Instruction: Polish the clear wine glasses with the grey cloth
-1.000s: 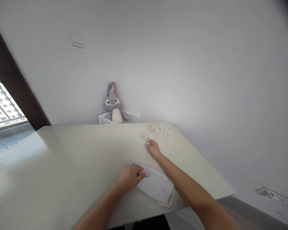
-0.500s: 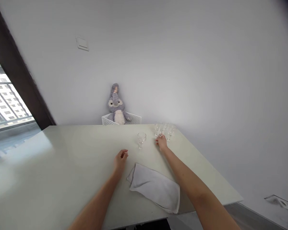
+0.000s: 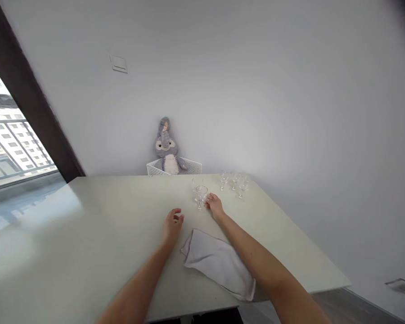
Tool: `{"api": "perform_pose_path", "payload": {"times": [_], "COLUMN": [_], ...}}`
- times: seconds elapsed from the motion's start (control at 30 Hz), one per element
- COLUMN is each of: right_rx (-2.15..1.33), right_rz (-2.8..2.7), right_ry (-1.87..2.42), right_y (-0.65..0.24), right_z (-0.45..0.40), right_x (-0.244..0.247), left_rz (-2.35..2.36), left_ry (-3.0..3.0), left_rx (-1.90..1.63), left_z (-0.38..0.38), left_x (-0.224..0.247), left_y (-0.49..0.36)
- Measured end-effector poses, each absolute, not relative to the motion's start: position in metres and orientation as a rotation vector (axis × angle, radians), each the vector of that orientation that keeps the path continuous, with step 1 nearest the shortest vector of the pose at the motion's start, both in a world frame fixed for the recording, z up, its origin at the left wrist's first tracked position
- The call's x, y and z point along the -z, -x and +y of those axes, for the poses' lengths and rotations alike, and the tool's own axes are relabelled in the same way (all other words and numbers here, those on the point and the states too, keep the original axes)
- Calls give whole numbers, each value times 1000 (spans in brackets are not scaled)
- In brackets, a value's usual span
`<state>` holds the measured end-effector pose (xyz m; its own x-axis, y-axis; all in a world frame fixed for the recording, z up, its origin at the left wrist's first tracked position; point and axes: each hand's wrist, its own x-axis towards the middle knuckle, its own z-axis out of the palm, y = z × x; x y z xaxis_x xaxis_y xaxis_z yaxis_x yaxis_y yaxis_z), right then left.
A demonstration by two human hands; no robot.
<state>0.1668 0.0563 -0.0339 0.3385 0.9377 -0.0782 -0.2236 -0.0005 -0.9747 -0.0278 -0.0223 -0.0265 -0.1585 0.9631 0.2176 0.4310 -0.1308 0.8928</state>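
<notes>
My right hand (image 3: 214,205) reaches to the middle of the table, its fingers closed round the stem of a clear wine glass (image 3: 194,183). That glass is partly hidden behind a second stemmed wine glass (image 3: 201,191), which stands upright on the tabletop. The fingertips lie right beside this front glass; whether they touch it I cannot tell. Nearer to me and further left, my left hand (image 3: 173,225) rests over the table, fingers curved and apart, with nothing in them. A folded white cloth (image 3: 219,264) lies between my forearms.
Several more clear wine glasses (image 3: 224,178) stand together at the table's far right corner. Behind the far edge sits a grey plush toy (image 3: 166,146) in a white perforated basket (image 3: 193,167). The pale table (image 3: 87,252) runs up near the wall.
My right hand has moved left from the group of glasses, bringing one glass beside the lone standing one. My left hand's fingers have opened a little.
</notes>
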Motion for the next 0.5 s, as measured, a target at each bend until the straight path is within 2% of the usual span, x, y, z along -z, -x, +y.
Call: {"api": "perform_pose_path", "payload": {"times": [0.17, 0.5], "right_rx": [-1003, -1112], "right_rz": [-732, -847], "right_ry": [1083, 971], "right_y": [-173, -178], "right_z": [45, 43], "right_x": [41, 41], "left_rz": [1679, 1546], "left_ry": [-1579, -1541], "left_rx": [-1048, -1060], "left_z": [-8, 27], "left_x": [18, 21], "left_y": [5, -59]}}
